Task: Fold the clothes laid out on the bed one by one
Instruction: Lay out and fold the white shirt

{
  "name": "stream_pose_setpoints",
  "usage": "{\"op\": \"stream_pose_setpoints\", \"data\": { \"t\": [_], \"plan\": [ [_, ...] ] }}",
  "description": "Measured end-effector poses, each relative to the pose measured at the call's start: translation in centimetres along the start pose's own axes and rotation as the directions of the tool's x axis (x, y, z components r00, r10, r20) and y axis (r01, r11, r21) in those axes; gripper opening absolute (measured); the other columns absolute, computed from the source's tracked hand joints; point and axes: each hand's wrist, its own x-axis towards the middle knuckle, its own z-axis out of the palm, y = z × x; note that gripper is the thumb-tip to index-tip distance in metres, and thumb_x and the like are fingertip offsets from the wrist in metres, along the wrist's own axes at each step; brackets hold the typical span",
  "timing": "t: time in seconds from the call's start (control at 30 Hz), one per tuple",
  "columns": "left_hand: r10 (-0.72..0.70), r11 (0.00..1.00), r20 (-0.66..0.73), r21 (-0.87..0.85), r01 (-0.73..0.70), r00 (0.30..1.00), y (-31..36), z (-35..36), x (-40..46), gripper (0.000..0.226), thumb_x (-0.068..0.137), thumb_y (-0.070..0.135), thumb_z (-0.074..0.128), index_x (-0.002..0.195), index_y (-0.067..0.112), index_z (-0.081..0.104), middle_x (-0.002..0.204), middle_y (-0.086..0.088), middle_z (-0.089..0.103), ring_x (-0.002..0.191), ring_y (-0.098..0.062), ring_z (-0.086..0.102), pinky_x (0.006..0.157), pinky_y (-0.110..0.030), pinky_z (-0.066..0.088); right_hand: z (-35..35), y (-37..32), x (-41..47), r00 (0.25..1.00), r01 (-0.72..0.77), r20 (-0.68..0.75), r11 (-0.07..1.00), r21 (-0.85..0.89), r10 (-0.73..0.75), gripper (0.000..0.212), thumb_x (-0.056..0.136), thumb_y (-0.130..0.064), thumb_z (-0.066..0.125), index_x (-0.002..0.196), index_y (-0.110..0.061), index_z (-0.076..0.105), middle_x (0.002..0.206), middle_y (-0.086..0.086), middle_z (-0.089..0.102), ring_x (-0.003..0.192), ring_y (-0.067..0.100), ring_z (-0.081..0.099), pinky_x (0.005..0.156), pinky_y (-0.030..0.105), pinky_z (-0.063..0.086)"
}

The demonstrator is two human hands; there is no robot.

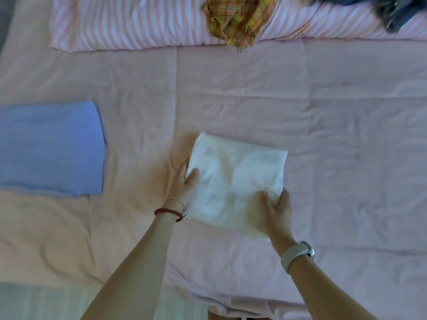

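Observation:
A white garment [235, 179], folded into a compact rectangle, lies in the middle of the pink bed [323, 135]. My left hand [184, 185] grips its left edge, thumb on top and fingers underneath. My right hand [276, 211] grips its near right corner the same way. A folded blue garment [50, 146] lies flat at the left. A crumpled yellow plaid garment [238, 17] lies on the striped pillow [129, 24] at the back. A dark garment [397, 12] shows at the far right corner, blurred.
The bed's near edge [231, 308] runs along the bottom, with pale floor [46, 301] at the lower left. Wrinkled pink sheet stretches to the right of the white garment.

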Motion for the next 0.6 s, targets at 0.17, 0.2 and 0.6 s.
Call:
{"op": "stream_pose_setpoints", "data": {
  "t": [0.17, 0.2, 0.6],
  "plan": [
    [0.014, 0.991, -0.122, -0.129, -0.03, 0.992, 1.8, -0.4, -4.2, 0.028, 0.097, 0.014, 0.043, 0.105, 0.037, 0.057, 0.107, 0.007, 0.066, 0.102, -0.018, 0.062, 0.09, -0.037, 0.05, 0.1, -3.2, -2.7, 0.987, 0.161, 0.022, 0.98, -0.115, -0.16, 0.041, 0.091, -0.018, 0.057, 0.13, -0.016, 0.044, 0.097, -0.025, 0.051, 0.09, 0.009, 0.053, 0.078, 0.026, 0.041],
    [0.025, 0.99, -0.161, -0.134, -0.047, 0.987, 2.1, -1.3, -5.1, 0.027, 0.097, 0.013, 0.043, 0.105, 0.035, 0.057, 0.108, 0.002, 0.065, 0.101, -0.021, 0.062, 0.09, -0.04, 0.05, 0.6, -4.1, -3.6, 0.982, 0.187, 0.048, 0.974, -0.127, -0.182, 0.041, 0.091, -0.018, 0.057, 0.13, -0.015, 0.043, 0.096, -0.027, 0.049, 0.088, 0.008, 0.053, 0.077, 0.024, 0.041],
    [0.191, 0.972, -0.462, -0.035, -0.233, 0.866, 4.4, -31.9, -3.4, 0.026, 0.098, 0.011, 0.042, 0.12, 0.021, 0.051, 0.11, 0.013, 0.058, 0.1, -0.004, 0.056, 0.086, -0.016, 0.043, 26.1, -15.6, -12.5, 0.892, 0.351, 0.298, 0.936, 0.02, -0.341, 0.031, 0.09, -0.013, 0.059, 0.115, -0.026, 0.044, 0.094, -0.022, 0.054, 0.08, -0.014, 0.056, 0.059, 0.001, 0.04]
  ]
}}
